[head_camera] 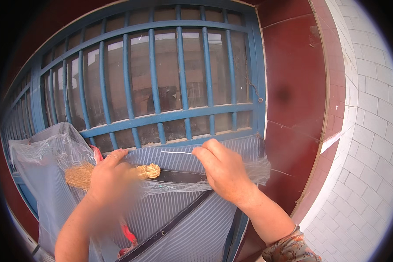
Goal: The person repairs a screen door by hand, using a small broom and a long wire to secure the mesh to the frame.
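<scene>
My left hand (108, 178) is closed over the middle of a small straw hand broom (79, 176); its bristles stick out to the left and its bound handle end to the right. The grip underneath is hidden. Between the thumb and forefinger of my right hand (220, 170) is a thin white strip (177, 152), pointing left. Below both hands hangs a sheer striped mesh curtain (170, 204). A dark band (183, 176) runs across its upper part, and another dark strip (170, 231) slants down it. Bunched clear netting (257, 170) lies right of my right hand.
Behind the curtain stands a blue metal frame with bars (183, 114) over glass panes. Loose sheer fabric (42, 157) hangs at left. A red ribbon (128, 233) shows low down. Dark red wall tiles (294, 82) and a pale tiled surface (373, 131) are at right.
</scene>
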Motion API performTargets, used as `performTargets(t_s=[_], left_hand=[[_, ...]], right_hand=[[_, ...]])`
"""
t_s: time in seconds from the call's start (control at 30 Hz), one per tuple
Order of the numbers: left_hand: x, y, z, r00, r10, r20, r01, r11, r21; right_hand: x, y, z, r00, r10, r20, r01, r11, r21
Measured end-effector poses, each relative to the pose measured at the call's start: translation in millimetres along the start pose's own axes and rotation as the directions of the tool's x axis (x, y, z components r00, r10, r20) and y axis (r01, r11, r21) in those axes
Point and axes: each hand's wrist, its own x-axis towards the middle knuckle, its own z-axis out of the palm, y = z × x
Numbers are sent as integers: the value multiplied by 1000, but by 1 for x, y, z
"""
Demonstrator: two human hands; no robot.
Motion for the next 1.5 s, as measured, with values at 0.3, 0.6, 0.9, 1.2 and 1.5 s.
performTargets(t_s=[0.3, 0.6, 0.9, 1.2, 1.5], left_hand=[[1, -4, 2, 992, -84, 97, 82, 996, 22], [2, 4, -6, 971, -122, 205, 124, 992, 1], [2, 15, -22, 934, -223, 280, 222, 974, 35], [10, 24, -20, 907, -285, 310, 292, 956, 25], [11, 19, -14, 901, -284, 327, 285, 958, 46]], right_hand=[[-75, -35, -96, 932, 354, -73, -347, 933, 100], [-138, 7, -103, 618, 775, -128, -374, 433, 820], [-110, 21, -158, 551, 675, -491, -100, 637, 764], [-154, 27, -233, 541, 597, -592, 48, 681, 731], [-177, 18, -236, 440, 592, -676, -184, 796, 577]])
